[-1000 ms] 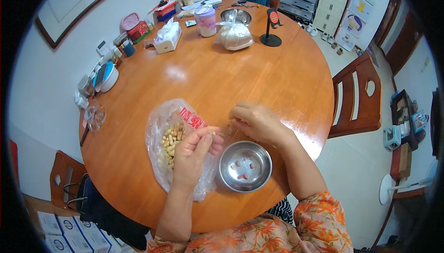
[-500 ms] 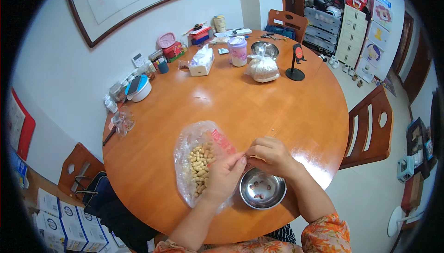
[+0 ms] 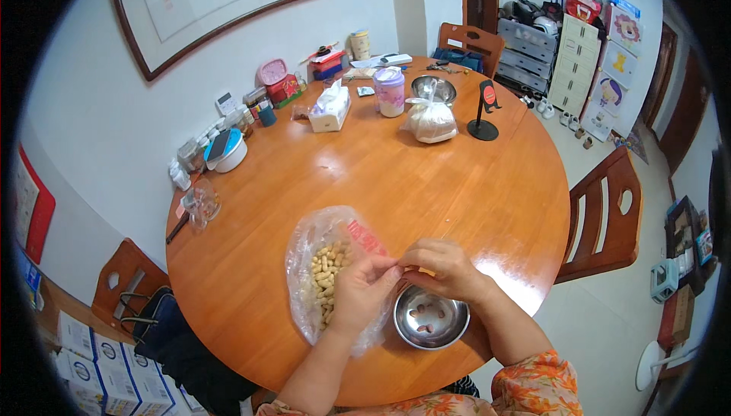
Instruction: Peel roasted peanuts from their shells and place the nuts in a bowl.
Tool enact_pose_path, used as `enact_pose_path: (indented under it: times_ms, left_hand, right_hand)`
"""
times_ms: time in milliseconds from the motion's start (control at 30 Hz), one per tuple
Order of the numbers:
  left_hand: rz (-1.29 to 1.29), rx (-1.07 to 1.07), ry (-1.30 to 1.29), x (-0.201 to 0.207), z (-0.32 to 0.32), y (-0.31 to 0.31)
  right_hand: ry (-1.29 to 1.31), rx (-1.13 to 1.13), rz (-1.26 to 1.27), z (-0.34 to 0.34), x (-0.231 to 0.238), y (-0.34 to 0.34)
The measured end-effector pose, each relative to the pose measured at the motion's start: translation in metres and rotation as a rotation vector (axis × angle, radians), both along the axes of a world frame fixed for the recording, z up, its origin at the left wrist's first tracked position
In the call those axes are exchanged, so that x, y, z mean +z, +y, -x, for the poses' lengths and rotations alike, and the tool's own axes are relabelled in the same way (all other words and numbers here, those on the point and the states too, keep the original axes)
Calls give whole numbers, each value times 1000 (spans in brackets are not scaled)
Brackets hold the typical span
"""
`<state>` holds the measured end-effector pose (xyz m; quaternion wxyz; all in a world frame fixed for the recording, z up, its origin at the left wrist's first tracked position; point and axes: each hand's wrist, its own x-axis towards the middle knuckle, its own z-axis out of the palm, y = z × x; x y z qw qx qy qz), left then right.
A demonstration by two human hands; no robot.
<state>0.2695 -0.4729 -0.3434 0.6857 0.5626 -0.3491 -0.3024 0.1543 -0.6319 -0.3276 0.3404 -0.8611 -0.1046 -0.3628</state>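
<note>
The left hand (image 3: 364, 285) and right hand (image 3: 440, 265) meet, fingertips pinched, just beyond the metal bowl (image 3: 411, 334) — anything between them is hidden; peanuts (image 3: 326, 277) lie left of the bowl.

Tan unshelled peanuts (image 3: 326, 275) lie heaped in or on a crumpled clear plastic bag (image 3: 333, 222); beside it, an upright steel bowl (image 3: 432, 341) holds several reddish kernels (image 3: 415, 313).

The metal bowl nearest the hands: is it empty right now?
No, a few reddish peanut kernels lie on the bottom of the near metal bowl.
</note>
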Motion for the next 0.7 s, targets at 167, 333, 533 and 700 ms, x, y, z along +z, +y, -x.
enact_pose_path:
  times_ms: [167, 333, 533, 700]
  left_hand:
    - [16, -52, 108, 2, -1, 1]
    - [44, -74, 147, 5, 2, 1]
    - [70, -74, 217, 3, 3, 0]
    - [99, -74, 340, 2, 5, -1]
  right_hand:
    - [6, 54, -46, 3, 2, 0]
    - [12, 123, -128, 6, 1, -2]
    - [-12, 136, -165, 6, 4, 1]
    - [-12, 132, -164, 6, 0, -1]
